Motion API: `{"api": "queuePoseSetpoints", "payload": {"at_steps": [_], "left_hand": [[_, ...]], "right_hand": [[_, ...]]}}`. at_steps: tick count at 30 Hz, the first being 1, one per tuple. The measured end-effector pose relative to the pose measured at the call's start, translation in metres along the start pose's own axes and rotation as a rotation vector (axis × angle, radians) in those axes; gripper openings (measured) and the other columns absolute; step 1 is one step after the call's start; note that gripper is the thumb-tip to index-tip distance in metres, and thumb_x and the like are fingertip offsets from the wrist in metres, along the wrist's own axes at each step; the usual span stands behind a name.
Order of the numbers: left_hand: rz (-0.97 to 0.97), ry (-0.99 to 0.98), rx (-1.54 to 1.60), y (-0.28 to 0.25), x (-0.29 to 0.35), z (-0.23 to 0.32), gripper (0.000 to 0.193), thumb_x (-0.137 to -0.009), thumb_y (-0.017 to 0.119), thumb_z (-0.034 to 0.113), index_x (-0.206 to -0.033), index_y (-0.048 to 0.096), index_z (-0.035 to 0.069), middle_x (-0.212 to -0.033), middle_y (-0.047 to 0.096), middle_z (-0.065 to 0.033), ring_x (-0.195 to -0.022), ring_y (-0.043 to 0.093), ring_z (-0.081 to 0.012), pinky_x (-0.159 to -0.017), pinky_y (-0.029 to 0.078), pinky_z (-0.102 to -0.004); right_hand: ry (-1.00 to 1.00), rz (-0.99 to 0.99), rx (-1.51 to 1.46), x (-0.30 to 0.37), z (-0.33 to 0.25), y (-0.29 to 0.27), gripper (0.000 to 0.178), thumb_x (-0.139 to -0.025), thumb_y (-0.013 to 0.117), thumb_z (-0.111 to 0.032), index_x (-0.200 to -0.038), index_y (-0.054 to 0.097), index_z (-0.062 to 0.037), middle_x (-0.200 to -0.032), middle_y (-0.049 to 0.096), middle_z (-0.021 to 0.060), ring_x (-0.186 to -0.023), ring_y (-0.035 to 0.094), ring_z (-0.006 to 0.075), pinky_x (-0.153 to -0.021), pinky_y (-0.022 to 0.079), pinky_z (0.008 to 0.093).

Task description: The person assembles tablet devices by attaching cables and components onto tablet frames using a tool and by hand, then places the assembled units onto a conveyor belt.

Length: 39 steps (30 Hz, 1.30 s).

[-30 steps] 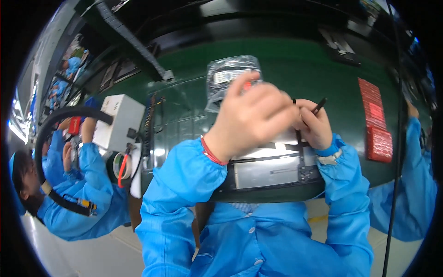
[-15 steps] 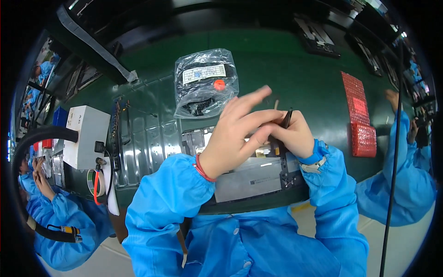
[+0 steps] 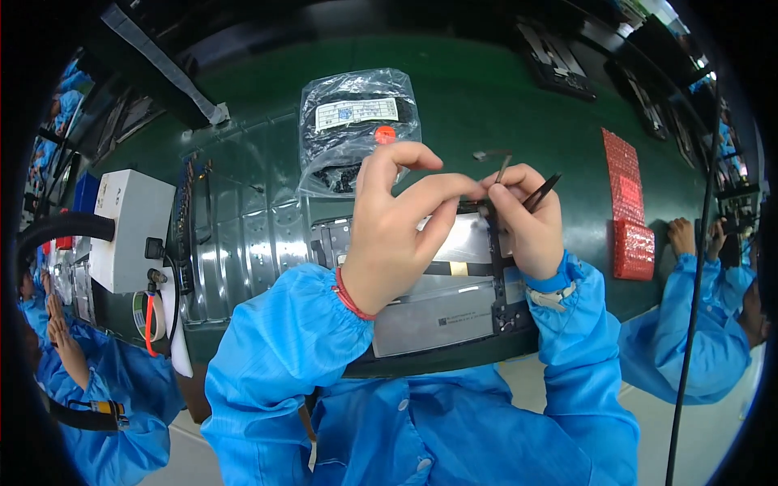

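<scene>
1. green matting covered the worktop (image 3: 519, 97), and on it an opened flat device (image 3: 438, 283) lay just before the person, under both hands.
2. the left hand (image 3: 397, 235) hovered over the device, its fingers (image 3: 442, 194) pinched narrow on a small part that was too tiny to identify.
3. the right hand (image 3: 527, 223) met it fingertip to fingertip, closed around black tweezers (image 3: 541, 192) whose tips rose up and to the right.
4. doing this well likely called for steady wrists held low over the device, and a light pinch.
5. a clear bag of small black parts (image 3: 356, 130) lay just behind the hands; red packets (image 3: 632, 219) sat well apart to the right.
</scene>
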<state>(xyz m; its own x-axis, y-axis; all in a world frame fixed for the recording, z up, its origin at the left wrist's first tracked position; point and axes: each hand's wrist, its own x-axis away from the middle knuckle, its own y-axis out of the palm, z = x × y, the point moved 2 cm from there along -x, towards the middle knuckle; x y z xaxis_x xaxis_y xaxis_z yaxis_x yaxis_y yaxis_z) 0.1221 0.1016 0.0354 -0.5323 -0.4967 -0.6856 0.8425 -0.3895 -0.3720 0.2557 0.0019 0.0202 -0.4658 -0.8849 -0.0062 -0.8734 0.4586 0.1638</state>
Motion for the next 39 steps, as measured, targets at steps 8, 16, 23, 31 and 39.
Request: {"api": "queuePoseSetpoints", "payload": {"at_steps": [8,16,23,31,39], "left_hand": [[-0.080,0.170,-0.102,0.004,-0.003,0.002,0.015,-0.070,0.065,0.005,-0.084,0.064,0.008,-0.088,0.062,-0.0022,-0.082,0.057,-0.0206,-0.074,0.040,-0.0332],[-0.080,0.147,-0.159,0.002,-0.003,0.001,0.015,-0.069,0.068,0.007,-0.084,0.066,0.008,-0.086,0.065,-0.0031,-0.080,0.059,-0.0206,-0.074,0.040,-0.0330],[-0.101,0.096,-0.165,0.002,-0.001,0.000,0.014,-0.069,0.068,0.007,-0.084,0.066,0.008,-0.085,0.066,-0.0024,-0.080,0.061,-0.0183,-0.089,0.039,-0.0404],[-0.093,0.151,-0.246,0.003,0.003,0.002,0.016,-0.067,0.067,0.008,-0.083,0.064,0.011,-0.086,0.065,0.0009,-0.079,0.059,-0.0150,-0.092,0.035,-0.0404],[-0.098,0.328,-0.405,0.003,0.001,0.009,0.020,-0.067,0.067,0.007,-0.086,0.062,0.010,-0.090,0.063,0.0014,-0.080,0.058,-0.0143,-0.093,0.034,-0.0415]], "right_hand": [[0.080,0.038,0.153,0.002,-0.001,-0.001,0.013,-0.079,0.063,-0.005,-0.089,0.063,0.0032,-0.080,0.062,0.0041,-0.068,0.055,0.0050,-0.058,0.042,0.0176],[-0.394,-0.009,0.542,0.006,-0.011,0.010,0.014,-0.075,0.064,0.000,-0.089,0.063,0.0015,-0.076,0.061,0.0079,-0.064,0.056,0.0120,-0.054,0.042,0.0219],[-0.553,0.027,0.762,0.007,-0.012,0.014,0.015,-0.072,0.065,0.001,-0.087,0.063,0.0001,-0.073,0.060,0.0105,-0.060,0.059,0.0183,-0.052,0.045,0.0254],[-0.694,0.030,0.803,0.009,-0.008,0.015,0.015,-0.072,0.064,0.001,-0.087,0.062,-0.0004,-0.074,0.060,0.0114,-0.062,0.059,0.0241,-0.053,0.046,0.0293],[-0.618,-0.005,0.661,0.009,-0.010,0.012,0.018,-0.074,0.063,0.001,-0.092,0.061,0.0002,-0.078,0.059,0.0118,-0.063,0.060,0.0231,-0.054,0.048,0.0296]]}}
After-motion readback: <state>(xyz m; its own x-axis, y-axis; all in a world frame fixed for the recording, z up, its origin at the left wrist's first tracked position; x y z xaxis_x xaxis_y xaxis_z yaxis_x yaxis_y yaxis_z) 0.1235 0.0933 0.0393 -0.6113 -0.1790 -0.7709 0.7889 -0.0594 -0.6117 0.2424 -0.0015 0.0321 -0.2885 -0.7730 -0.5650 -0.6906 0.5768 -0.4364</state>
